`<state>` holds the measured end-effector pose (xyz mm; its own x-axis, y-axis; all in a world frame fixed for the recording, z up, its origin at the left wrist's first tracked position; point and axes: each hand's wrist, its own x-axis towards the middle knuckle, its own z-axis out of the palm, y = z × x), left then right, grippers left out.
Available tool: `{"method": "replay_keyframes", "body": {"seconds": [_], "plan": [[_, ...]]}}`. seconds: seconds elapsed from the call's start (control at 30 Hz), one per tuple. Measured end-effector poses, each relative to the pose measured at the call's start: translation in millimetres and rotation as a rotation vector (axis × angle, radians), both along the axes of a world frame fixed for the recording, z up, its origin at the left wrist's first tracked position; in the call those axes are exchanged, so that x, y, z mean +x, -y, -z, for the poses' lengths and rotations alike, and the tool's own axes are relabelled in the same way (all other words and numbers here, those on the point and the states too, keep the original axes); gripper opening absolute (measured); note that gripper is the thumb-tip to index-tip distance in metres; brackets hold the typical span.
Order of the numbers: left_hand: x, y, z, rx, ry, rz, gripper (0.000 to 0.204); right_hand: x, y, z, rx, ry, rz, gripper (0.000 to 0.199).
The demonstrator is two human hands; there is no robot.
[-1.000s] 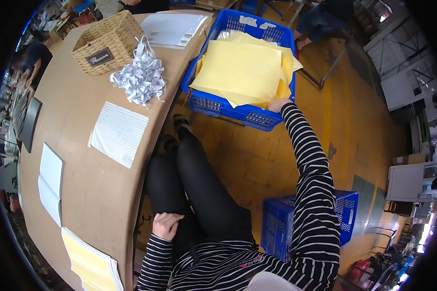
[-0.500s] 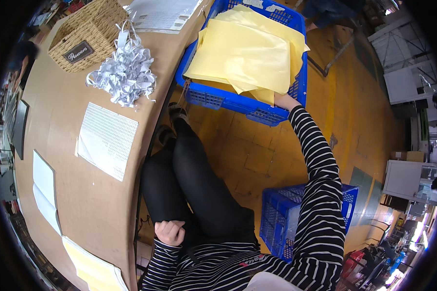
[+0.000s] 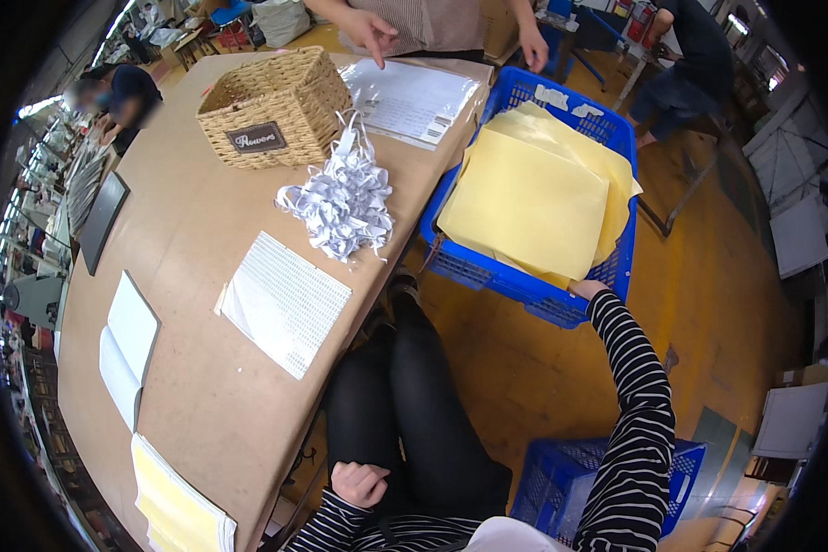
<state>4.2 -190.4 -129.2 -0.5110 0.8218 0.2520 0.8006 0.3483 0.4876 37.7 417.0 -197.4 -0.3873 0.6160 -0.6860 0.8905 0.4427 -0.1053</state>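
Large yellow paper sheets [image 3: 529, 198] lie in a blue plastic crate [image 3: 474, 273] at one o'clock; the right hand [image 3: 589, 289] meets its five-o'clock corner, grip hidden. The left hand [image 3: 359, 484] curls into a loose fist. Grasping seems the step; next needs firm pinching.

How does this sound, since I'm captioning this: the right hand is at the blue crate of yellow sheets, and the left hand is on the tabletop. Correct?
Not quite: the head view shows the left hand over the black trousers, not on the tabletop.
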Motion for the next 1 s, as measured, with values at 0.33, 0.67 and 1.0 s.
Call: {"method": "replay_keyframes", "body": {"seconds": [0.33,0.67,1.0], "plan": [[0,6,1,-0.045,-0.045,0.032,0.014,6,-23,44,-0.13,-0.111,-0.162,0.07],[7,23,69,0.191,-0.189,-0.081,0.02,-8,-23,37,-0.244,-0.469,-0.268,0.048],[10,62,128,0.023,-0.051,-0.021,0.024,0,-15,39,-0.332,-0.04,0.155,0.042]]}}
